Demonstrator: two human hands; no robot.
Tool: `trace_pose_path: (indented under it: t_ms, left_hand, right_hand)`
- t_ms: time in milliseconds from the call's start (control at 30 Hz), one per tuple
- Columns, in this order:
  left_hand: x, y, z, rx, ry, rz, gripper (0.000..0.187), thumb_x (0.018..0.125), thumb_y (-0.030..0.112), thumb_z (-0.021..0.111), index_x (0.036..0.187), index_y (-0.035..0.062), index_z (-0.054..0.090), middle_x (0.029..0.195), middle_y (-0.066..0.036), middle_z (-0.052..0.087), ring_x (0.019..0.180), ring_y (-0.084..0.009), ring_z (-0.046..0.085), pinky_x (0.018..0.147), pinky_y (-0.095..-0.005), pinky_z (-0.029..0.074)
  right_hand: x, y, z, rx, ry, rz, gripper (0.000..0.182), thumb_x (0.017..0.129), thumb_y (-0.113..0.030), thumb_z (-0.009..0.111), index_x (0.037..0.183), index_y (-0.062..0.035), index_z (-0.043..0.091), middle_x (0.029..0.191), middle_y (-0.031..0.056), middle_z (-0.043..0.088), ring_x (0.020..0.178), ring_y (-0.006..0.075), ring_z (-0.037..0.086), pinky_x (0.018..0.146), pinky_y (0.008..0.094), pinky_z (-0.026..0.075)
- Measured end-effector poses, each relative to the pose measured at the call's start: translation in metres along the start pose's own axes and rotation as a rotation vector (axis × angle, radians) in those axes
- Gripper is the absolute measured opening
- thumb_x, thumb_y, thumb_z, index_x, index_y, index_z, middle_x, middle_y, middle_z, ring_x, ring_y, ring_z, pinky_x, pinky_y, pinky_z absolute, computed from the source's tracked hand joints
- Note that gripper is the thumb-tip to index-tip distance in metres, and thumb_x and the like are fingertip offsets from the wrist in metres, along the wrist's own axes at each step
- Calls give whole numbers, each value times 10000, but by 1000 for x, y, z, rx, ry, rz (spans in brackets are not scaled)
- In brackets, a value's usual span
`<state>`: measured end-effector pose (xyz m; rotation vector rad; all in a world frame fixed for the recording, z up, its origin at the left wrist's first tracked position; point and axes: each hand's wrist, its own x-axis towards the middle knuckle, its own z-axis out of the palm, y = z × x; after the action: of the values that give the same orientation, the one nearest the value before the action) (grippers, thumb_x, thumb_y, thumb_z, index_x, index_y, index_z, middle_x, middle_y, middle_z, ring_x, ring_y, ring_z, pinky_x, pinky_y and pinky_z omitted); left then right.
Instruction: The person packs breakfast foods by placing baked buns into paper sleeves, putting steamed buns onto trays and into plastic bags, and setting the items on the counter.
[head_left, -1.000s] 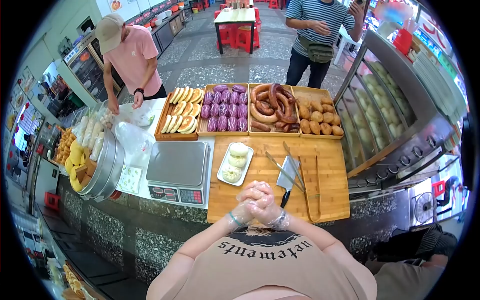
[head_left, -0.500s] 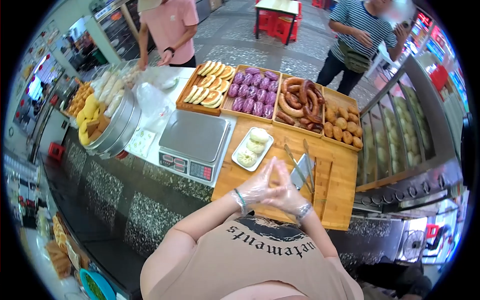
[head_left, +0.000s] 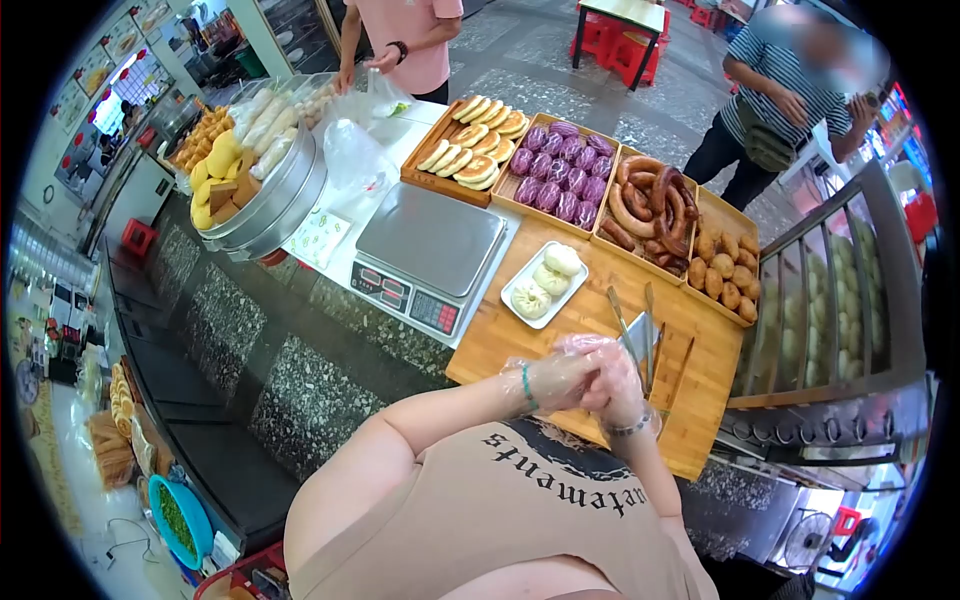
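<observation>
Cleaver lies just beyond clasped, empty gloved hands over board's near edge.

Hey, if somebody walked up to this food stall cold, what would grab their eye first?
Probably the row of wooden trays at the counter's far edge: purple buns in the middle, coiled sausages to their right, sliced flat breads to their left. Nearer, the person's gloved left hand and right hand are clasped together over the wooden board, beside a silver scale and a white plate of dumplings.
</observation>
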<state>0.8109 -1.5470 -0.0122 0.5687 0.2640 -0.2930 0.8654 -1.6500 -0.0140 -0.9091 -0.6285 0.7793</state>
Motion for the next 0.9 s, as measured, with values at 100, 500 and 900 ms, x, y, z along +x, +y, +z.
trace_pose_path:
  t_ms: [100,500,900]
  left_hand:
    - [5,-3,-11,129,-103,100,196,939,309,471,880,130,525,603,10,471,466,-81,406,452,-205,305]
    - [4,-16,-20,182,-29,118,251,955,359,451,874,127,503,547,-9,433,443,-94,398,424,-221,292]
    - [-8,-9,-32,511,154,205,387,944,356,401,716,60,500,542,-73,472,469,-152,472,440,-260,375]
  right_hand:
    - [-5,6,1,7,303,188,224,826,-163,525,966,6,571,979,133,596,906,236,588,813,357,485]
    - [-1,8,1,-45,228,166,175,850,-163,470,859,1,529,918,143,584,843,242,576,781,345,481]
    - [12,12,14,-33,190,305,266,869,-231,434,878,2,563,1000,204,638,370,117,459,324,210,390]
